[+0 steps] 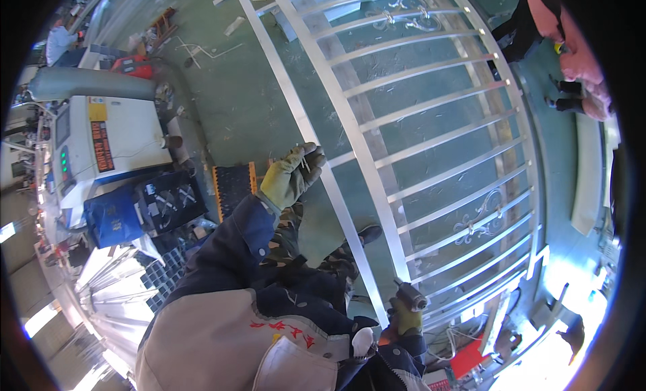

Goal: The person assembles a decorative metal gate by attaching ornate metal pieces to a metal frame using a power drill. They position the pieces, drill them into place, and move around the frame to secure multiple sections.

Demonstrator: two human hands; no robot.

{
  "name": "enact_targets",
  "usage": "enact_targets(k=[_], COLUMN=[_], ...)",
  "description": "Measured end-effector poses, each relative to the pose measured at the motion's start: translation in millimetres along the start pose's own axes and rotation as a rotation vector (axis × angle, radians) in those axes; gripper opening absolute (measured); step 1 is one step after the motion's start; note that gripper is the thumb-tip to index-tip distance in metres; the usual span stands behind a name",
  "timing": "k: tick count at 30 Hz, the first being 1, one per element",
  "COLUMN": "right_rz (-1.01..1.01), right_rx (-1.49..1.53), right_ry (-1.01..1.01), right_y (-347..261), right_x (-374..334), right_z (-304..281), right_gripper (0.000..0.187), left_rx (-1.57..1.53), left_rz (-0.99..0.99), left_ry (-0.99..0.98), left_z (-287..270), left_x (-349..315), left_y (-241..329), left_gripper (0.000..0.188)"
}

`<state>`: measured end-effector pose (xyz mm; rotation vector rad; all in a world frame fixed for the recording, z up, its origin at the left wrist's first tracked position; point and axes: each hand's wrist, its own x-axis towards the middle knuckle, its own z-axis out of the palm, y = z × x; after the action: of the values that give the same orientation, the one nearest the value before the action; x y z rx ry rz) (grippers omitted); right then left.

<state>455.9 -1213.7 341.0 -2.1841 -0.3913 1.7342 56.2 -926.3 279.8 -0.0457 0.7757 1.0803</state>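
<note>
My left hand (289, 179), in a yellowish work glove, is closed around a few thin silvery pins (305, 164), which look like rivets. It is beside a long, narrow metal rail (291, 98). My right hand (406, 320), also gloved, grips a dark handheld power tool (412, 296) with a round end. Its exact kind is hard to make out. The tool is at the near end of a silvery metal railing (367, 159) with several parallel crossbars and scroll ornaments (479, 224).
A white machine cabinet (131, 135) stands left, with a blue bag (113, 219) beside it. A black-and-orange rack (233, 189) is near my left arm. One person in pink (572, 41) is at the far right, another in light blue (59, 43) at the far left.
</note>
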Motion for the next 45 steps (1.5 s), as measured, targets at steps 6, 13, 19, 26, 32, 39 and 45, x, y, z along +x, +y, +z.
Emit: enact_targets(k=[6,13,19,26,32,39,45], right_rz=[0.217,0.069,-0.144,-0.597,-0.242,-0.294,-0.246], right_rx=[0.122,0.142,0.160,0.195,0.364,0.559,0.445], right_ry=[-0.039,-0.172,-0.251,-0.281,-0.141,-0.027,0.066], right_y=[-131,-303,-372,-430,-513,-523,-536], right_x=[-61,-72,-8,117,140,189,215], right_z=[102,203,247,274,274,276,266], right_gripper=[0.042,0.041,0.032,0.031,0.031,0.041,0.051], left_rx=[-0.006,0.119,0.371,0.825,1.336,1.716,1.963], left_rz=[-0.018,0.030,0.076,0.016,0.206,0.491,0.690], left_ry=[0.049,0.151,0.050,0.216,-0.017,-0.185,-0.405], left_z=[-24,-16,-1,96,155,216,201], left_x=[3,18,93,234,413,564,636], left_y=[90,190,264,283,245,178,153], left_gripper=[0.035,0.025,0.029,0.022,0.020,0.018,0.020])
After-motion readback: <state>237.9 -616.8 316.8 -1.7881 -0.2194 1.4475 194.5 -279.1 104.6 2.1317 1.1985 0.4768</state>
